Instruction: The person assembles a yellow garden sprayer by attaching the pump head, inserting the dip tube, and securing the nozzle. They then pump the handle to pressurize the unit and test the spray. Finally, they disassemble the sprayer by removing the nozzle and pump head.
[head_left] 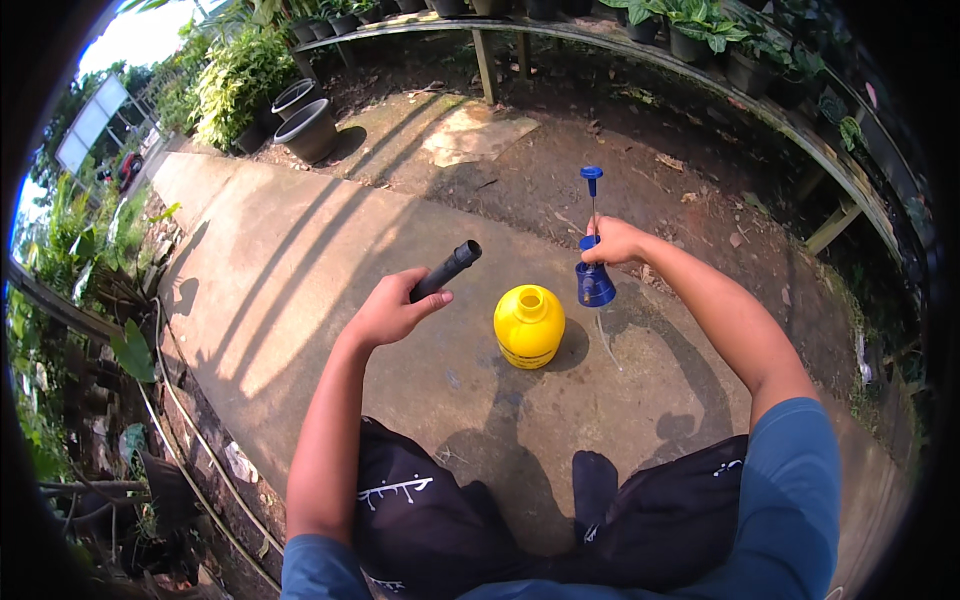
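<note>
1. Sprayer pump assembly (594,262), blue with a thin rod and a T-handle at its 12 o'clock end, is held upright over the concrete slab (300,250), just to the 3 o'clock side of the yellow bottle (529,325).
2. Right hand (612,241) has its fingers closed around the pump's neck, just above the flared blue cap. That stout collar looks the best place to hold; the rod is slender and would likely bend or slide in its sleeve if gripped alone.
3. Left hand (392,310) has its fingers wrapped on 1 end of a black tube (447,270), which points toward 2 o'clock. It appears rigid and light, probably hollow plastic.
4. The yellow bottle stands upright with its mouth open, apart from both hands. Its smooth, rounded wall could be slippery; whether it holds liquid I cannot tell, so its weight is uncertain.
5. A thin dip tube seems to hang below the cap, though it is faint in this view.
</note>
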